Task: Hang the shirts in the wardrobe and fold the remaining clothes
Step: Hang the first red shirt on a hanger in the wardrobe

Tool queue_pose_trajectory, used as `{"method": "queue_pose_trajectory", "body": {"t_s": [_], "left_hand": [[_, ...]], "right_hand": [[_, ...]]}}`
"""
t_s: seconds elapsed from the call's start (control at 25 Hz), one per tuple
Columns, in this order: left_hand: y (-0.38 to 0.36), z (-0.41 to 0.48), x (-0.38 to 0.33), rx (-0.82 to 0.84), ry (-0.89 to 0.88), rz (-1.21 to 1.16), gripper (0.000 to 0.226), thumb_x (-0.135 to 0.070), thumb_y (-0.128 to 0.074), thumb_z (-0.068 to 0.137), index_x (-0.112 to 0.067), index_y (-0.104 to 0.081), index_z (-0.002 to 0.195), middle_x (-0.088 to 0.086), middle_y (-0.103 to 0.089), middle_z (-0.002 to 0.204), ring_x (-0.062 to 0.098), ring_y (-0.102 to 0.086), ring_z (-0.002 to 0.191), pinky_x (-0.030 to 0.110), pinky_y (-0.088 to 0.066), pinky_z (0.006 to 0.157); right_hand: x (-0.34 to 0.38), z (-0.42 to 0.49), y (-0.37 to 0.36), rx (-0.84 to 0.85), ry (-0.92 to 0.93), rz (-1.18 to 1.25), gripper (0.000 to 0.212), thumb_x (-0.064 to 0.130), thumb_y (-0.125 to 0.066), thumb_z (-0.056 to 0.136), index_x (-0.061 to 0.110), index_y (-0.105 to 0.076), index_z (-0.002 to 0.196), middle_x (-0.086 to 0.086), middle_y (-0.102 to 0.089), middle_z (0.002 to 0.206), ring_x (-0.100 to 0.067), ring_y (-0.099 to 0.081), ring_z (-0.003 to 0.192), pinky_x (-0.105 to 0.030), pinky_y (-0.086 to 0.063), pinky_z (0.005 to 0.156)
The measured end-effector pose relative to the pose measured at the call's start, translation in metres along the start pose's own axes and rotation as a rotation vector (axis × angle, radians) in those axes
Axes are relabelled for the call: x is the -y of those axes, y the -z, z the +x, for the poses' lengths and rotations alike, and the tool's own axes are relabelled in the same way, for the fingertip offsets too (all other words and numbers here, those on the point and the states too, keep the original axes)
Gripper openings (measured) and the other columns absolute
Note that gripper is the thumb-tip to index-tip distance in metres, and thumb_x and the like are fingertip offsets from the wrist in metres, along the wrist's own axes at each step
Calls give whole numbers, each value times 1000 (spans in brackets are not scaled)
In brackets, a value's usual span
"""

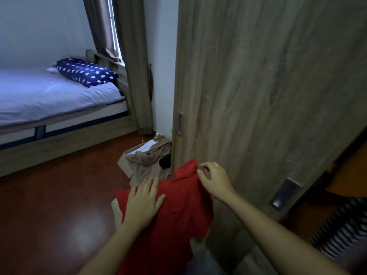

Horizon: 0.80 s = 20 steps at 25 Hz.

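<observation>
We are holding the red fabric shirt at 6 o'clock, not yet hung, left hand pressing flat, right hand pinching its collar; the crumpled beige clothes at its 11 o'clock are lying unfolded, so we are judging the task early.

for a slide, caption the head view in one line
Left hand flat on a red shirt, right hand pinching its collar beside the wardrobe door.

bed w/ star pillow, curtained window, reddish floor

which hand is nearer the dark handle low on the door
Right. The right hand, pinching the red shirt, is left of the handle; the left hand lies flat farther left.
</observation>
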<state>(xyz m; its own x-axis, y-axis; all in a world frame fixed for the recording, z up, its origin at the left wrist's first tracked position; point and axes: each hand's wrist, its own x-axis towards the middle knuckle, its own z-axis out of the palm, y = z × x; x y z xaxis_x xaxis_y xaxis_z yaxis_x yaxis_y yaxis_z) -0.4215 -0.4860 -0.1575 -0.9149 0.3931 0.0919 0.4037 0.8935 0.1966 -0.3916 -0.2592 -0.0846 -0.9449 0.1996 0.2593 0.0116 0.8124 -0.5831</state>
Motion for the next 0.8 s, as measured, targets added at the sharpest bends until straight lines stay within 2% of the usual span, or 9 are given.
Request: {"method": "queue_pose_trajectory", "body": {"t_s": [0.12,0.24,0.32,0.4,0.52,0.64,0.68,0.76,0.8], "left_hand": [[-9,-1,-1,17,15,-72,69,-50,-7,98,-8,-55,125,13,-64,122,27,-62,110,44,-43,89],[-20,1,6,-63,1,-85,61,-49,-7,99,-11,-44,128,12,-63,124,25,-62,112,41,-35,92],[-22,4,9,-102,-4,-82,59,-50,-9,99,-11,-43,128,12,-63,124,25,-62,112,40,-34,93],[-27,6,11,-140,-20,-58,59,-50,-10,98,-11,-43,128,12,-63,124,26,-62,112,40,-33,93],[-20,3,7,-126,9,-106,67,-57,-11,95,-13,-45,134,7,-60,129,23,-58,117,39,-29,98],[8,23,-6,-180,203,-442,69,-60,-28,90,-19,-29,145,2,-42,145,17,-39,133,41,-22,109],[22,35,-11,-166,174,-597,74,-60,-37,86,-20,-25,147,2,-32,151,17,-30,139,42,-20,111],[41,66,-25,-171,-109,-706,83,-56,-49,74,-26,-24,147,1,-18,157,15,-17,143,37,-18,113],[46,80,-32,-121,-256,-698,80,-52,-53,71,-30,-28,145,0,-20,156,15,-19,142,36,-18,113]], "right_hand": [[1,52,-32,66,-57,-127,42,27,-57,87,1,-56,119,-21,-59,115,-35,-54,110,-34,-39,96],[1,93,-57,284,-284,-314,66,38,-63,80,6,-40,133,-20,-53,127,-36,-50,119,-38,-43,98],[0,109,-67,327,-399,-426,58,28,-63,79,7,-45,130,-17,-54,129,-33,-52,120,-37,-45,96],[-1,118,-65,213,-350,-406,38,15,-60,80,7,-60,117,-16,-62,119,-32,-58,114,-35,-49,91],[0,108,-44,-53,-120,-107,23,3,-61,76,14,-72,93,-6,-71,92,-19,-65,84,-20,-44,69],[15,75,-10,-168,130,122,19,-2,-65,70,14,-70,78,3,-62,75,0,-54,63,-11,-37,60],[21,64,-1,-174,166,149,16,0,-65,69,15,-68,76,4,-61,73,0,-54,62,-8,-37,59],[33,43,13,-190,206,187,9,9,-62,69,15,-65,74,3,-62,72,0,-53,64,-8,-37,59],[38,35,19,-204,213,206,7,11,-60,70,15,-64,74,2,-62,72,-1,-53,64,-9,-37,59]]}}
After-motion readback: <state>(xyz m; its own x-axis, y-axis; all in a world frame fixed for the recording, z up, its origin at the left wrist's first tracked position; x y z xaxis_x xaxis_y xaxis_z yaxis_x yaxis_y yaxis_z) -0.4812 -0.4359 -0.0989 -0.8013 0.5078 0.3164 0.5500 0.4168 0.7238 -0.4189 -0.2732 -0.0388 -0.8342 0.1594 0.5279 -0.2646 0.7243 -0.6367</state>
